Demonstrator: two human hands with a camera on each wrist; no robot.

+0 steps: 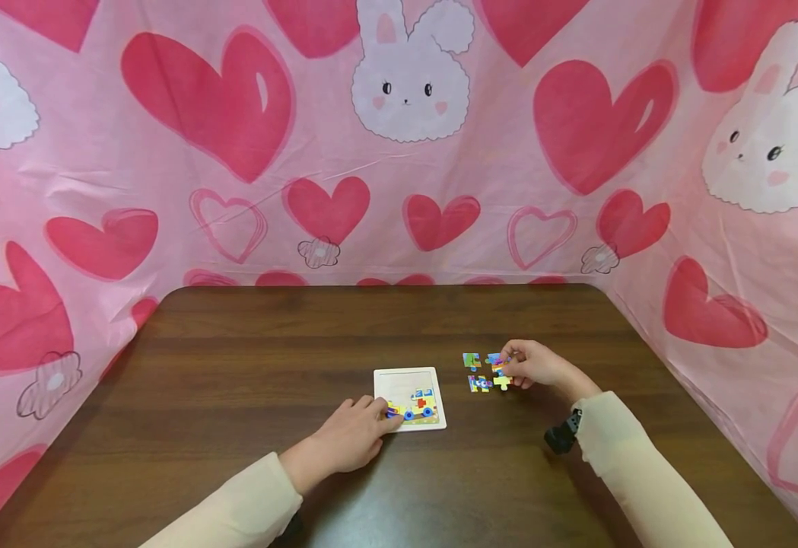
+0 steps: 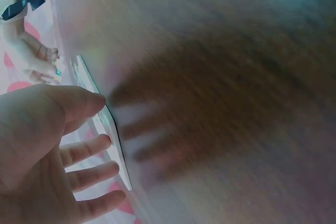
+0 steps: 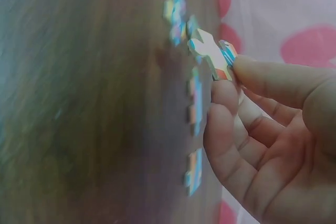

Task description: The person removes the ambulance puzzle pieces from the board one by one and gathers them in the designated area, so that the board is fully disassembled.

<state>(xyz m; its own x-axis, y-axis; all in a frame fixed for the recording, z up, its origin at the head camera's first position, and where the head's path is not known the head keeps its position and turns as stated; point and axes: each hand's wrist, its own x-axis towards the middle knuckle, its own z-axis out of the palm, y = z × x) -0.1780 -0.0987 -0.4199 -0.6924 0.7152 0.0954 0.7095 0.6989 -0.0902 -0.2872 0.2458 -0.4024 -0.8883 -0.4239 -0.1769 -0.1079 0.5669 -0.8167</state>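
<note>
My right hand pinches a yellow jigsaw puzzle piece between thumb and fingertips, just off the table. Beside it lie loose puzzle pieces, among them a green one and a blue-and-white one; the right fingers partly cover others. To their left is a square white puzzle tray, with a yellow vehicle picture partly put together in its lower part. My left hand rests at the tray's lower left, fingers extended over its edge and holding no piece. Its fingertips hide part of the picture.
A brown wooden table carries everything. Behind and at the sides hangs a pink cloth with hearts and rabbits. A black strap with a small device sits on the right wrist.
</note>
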